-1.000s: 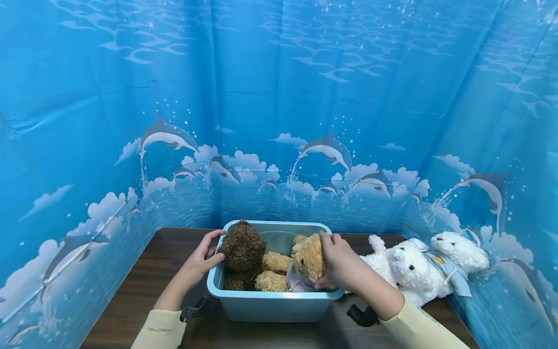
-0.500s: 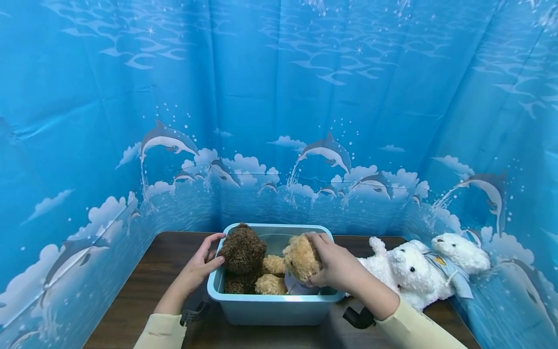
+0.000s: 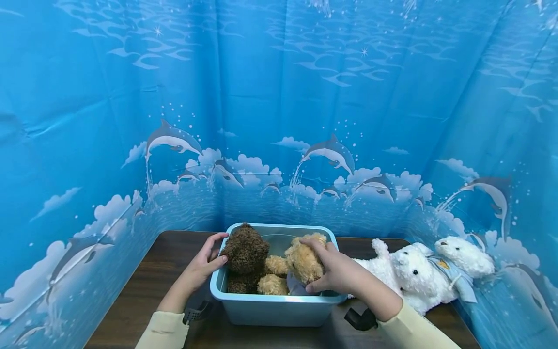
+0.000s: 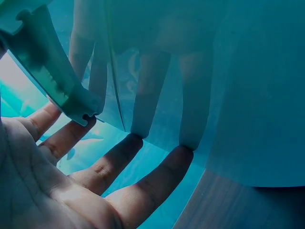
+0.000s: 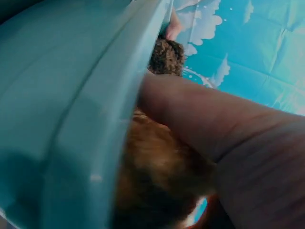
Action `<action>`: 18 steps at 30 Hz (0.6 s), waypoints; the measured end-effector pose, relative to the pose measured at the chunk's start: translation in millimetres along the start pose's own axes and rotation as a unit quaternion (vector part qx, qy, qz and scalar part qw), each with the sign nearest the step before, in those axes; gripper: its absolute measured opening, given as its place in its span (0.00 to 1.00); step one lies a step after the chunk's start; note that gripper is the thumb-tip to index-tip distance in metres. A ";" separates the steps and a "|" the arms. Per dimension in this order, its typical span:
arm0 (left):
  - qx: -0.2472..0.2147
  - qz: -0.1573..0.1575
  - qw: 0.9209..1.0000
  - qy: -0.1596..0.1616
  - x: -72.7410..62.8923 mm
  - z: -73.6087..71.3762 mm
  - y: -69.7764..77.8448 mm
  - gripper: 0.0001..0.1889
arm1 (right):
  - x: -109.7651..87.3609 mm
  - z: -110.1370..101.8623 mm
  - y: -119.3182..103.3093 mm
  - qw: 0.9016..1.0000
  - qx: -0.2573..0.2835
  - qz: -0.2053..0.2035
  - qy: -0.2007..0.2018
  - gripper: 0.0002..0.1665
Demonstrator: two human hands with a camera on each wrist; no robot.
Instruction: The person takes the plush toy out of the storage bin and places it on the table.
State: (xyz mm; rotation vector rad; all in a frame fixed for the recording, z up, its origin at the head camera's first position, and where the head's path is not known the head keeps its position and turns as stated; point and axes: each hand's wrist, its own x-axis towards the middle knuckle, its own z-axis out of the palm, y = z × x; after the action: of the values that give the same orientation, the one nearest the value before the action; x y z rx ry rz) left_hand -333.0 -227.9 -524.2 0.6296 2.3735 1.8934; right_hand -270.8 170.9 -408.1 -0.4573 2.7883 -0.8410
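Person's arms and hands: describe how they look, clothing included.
The left hand and right hand are bare. The left sleeve and right sleeve are pale yellow, ending above the wrists. Beside the left is a dark strap, beside the right a black curved piece.

Smooth, glossy plastic bin; rough, fluffy plush bears.

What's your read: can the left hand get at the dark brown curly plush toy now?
Probably yes: the left hand is at the side of the open light blue plastic bin, close to the brown toy, with nothing over the toy's top.
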 end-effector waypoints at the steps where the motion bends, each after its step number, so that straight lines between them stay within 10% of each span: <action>1: -0.002 0.000 1.000 -0.001 -0.2 0.0 0.2 0.35 | 0.5 0.6 0.7 1.000 -0.005 0.000 -0.003 0.65; 18: 0.000 0.005 1.000 -0.005 -1.7 -0.6 0.0 0.35 | -4.2 7.7 7.2 0.988 0.043 -0.067 0.129 0.56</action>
State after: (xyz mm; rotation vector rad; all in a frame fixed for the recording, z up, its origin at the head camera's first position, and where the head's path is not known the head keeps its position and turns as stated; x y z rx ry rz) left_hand -331.6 -229.1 -524.4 0.6522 2.3678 1.8902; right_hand -266.5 174.3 -418.1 -0.5622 2.9648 -1.1192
